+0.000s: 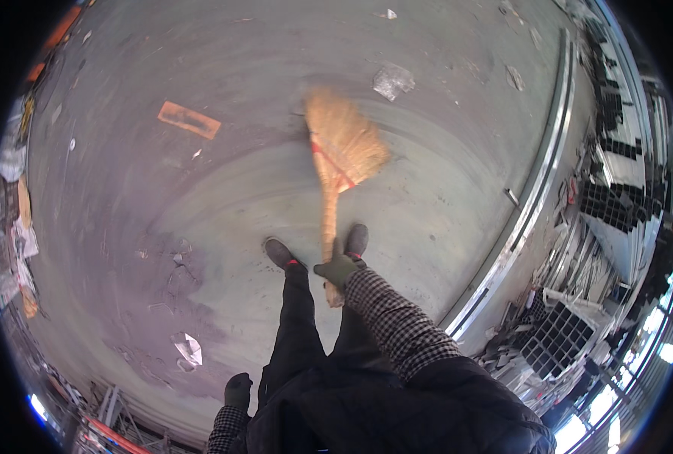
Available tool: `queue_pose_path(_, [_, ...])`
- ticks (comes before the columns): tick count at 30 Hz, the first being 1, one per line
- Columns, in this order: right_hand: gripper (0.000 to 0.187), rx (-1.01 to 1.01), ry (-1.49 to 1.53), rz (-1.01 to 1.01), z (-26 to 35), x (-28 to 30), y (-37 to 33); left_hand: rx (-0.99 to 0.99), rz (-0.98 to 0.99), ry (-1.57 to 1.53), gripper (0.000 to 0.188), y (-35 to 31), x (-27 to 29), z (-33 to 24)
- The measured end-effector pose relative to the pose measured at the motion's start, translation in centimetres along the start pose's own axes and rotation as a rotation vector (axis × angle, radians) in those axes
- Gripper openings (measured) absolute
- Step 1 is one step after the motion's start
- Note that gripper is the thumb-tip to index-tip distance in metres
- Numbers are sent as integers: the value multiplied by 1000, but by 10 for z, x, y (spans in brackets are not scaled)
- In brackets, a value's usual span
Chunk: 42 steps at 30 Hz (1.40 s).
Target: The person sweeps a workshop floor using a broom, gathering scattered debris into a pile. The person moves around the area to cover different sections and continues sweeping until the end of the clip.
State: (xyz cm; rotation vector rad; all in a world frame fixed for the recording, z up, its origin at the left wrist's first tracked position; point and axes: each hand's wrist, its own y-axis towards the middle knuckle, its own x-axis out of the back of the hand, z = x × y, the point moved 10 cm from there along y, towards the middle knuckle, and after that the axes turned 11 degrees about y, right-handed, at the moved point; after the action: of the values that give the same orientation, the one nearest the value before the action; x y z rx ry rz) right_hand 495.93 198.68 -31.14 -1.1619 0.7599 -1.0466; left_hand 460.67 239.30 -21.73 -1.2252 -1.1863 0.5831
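Note:
My right hand [338,270], in a dark green glove, is wrapped round the handle of a straw broom [329,219]. The broom points away from me, its fanned bristles on the floor and a little blurred; red binding crosses the base of the fan. My left hand [238,391], also gloved, hangs low beside my left leg, its fingers curled in and nothing visible in them. Left of the bristles lies an orange rectangular piece [190,120]. Beyond them, to the right, is a crumpled sheet of clear plastic or paper [393,81].
Dusty grey floor [246,189] spreads around my shoes [280,253]. A long metal rail [537,193] runs along the right, with stacked metal profiles [556,340] behind it. A torn pale scrap [189,350] lies at the lower left. Clutter [20,234] lines the left edge.

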Motion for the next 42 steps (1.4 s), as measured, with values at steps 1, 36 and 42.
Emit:
queue_pose_path(1, [117, 49, -83, 31, 12, -27, 1, -40, -5, -73, 30, -2, 2, 5])
queue_pose_path(36, [98, 250, 273, -228, 65, -36, 23, 232, 19, -181, 40, -26, -36, 61])
queue_pose_path(42, [105, 45, -595, 224, -27, -181, 31, 297, 56, -338, 35, -36, -37, 59])
